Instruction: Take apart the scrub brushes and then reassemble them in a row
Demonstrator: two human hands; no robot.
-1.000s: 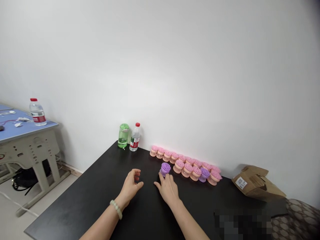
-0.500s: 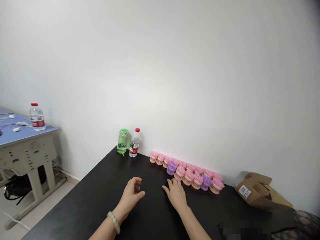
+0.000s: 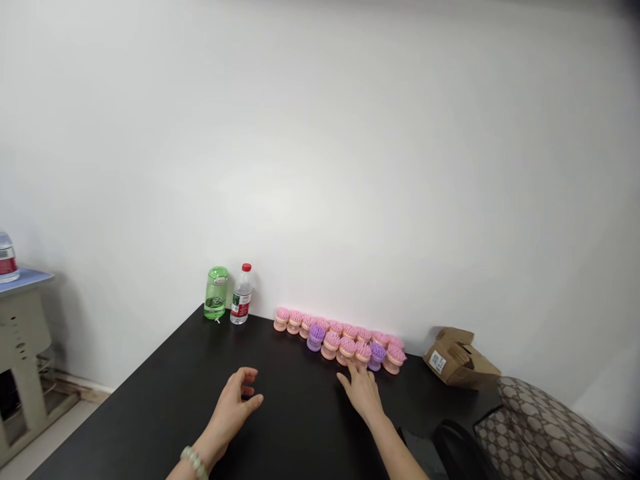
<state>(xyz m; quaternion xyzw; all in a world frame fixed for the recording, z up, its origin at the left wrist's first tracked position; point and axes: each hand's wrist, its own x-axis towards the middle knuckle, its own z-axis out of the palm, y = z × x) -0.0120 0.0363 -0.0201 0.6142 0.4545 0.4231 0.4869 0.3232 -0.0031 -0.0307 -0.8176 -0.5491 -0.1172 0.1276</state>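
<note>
Two rows of round scalp brushes with soft bristles stand on the black table along the wall. Most are pink, such as the pink brush (image 3: 331,343) in the front row; a purple brush (image 3: 315,336) and a second purple brush (image 3: 377,354) stand among them. My right hand (image 3: 364,393) reaches to the front row, fingers stretched out, their tips at the pink brushes; whether they touch is unclear. My left hand (image 3: 231,408), wearing a beaded bracelet (image 3: 194,461), hovers over the table to the left, fingers loosely curved and apart, holding nothing.
A green bottle (image 3: 216,293) and a red-capped water bottle (image 3: 241,297) stand at the far left corner. On the right lie an open cardboard box (image 3: 463,363) and a patterned bag (image 3: 545,427). A blue-topped desk (image 3: 25,280) with another bottle is off to the left.
The view has turned rightward, so things appear farther left and more of the bag shows. My right hand has shifted right along the front row of brushes. My left hand stays empty.
</note>
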